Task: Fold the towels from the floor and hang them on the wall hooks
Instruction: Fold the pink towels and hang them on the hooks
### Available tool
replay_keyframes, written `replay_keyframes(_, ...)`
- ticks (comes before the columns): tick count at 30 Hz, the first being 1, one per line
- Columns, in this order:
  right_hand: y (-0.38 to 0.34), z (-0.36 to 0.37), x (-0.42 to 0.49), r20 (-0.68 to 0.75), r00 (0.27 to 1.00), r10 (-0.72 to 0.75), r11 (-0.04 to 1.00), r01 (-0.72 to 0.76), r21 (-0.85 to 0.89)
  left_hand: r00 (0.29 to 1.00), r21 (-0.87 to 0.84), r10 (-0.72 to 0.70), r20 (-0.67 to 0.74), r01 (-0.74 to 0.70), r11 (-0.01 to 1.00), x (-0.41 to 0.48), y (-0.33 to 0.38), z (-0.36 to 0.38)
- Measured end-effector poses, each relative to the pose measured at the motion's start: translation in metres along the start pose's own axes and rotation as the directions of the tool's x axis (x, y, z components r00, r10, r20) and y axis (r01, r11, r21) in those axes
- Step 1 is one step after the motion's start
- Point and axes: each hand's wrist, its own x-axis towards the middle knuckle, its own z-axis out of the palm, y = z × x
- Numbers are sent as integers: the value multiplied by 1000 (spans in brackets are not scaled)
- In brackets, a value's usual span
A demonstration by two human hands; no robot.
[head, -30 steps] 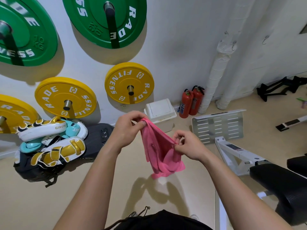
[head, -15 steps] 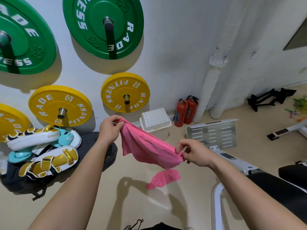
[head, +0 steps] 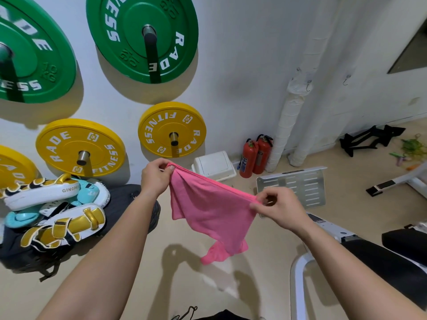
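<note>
Pink towel (head: pixel 208 211) hanging in the air above the floor, right hand (head: pixel 275 206) pinching its right corner, left hand (head: pixel 154 179) pinching its left corner, white bin (head: pixel 213 166) just beyond, wall hooks (head: pixel 308 85) far right

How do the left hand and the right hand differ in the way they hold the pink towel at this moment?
Height: the left hand is higher in the picture, and the right hand is lower, so the top edge of the pink towel slopes down from left hand to right hand.
Cloth: pleats fan out from the left hand, while at the right hand the edge is drawn to a narrow point.
Shared: both hands pinch the same top edge, and the towel hangs between them.
</note>
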Motion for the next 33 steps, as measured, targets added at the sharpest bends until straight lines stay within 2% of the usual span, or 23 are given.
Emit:
replay_keyframes(3,1,-9,4,-163,987,9,999,-3,39,1000,-6,15,23,-15,1000,-4,0,3)
replay_keyframes(7,1,-22,11,-234,972,2,998,11,56,999,-79,-3,51,7,997,-11,-2,6)
replay_keyframes(12,13,-34,32,-178,984,0,981,-35,-193,995,-227,-25,94,46,973,-22,6,9)
replay_keyframes(15,16,-30,51,-240,967,86,966,-139,-217,989,-221,-120,88,137,966,-26,19,19)
replay_keyframes(17,14,-19,59,-275,940,200,957,-247,-150,978,-161,-190,84,201,966,-35,28,30)
replay_keyframes(20,6,6,51,-239,932,271,957,-287,-32,958,-229,-235,163,268,936,-53,32,52)
replay_keyframes(23,-2,35,29,-144,948,284,957,-271,102,946,-315,-197,259,275,908,-81,31,69)
replay_keyframes(26,-4,64,12,-120,941,315,922,-273,275,945,-421,-96,311,228,878,-114,37,78)
replay_keyframes(30,-7,84,5,-124,943,309,897,-246,368,946,-415,-33,323,173,893,-139,39,83)
replay_keyframes(33,-11,88,-1,-95,952,289,873,-222,434,962,-414,-35,270,149,898,-149,40,85)
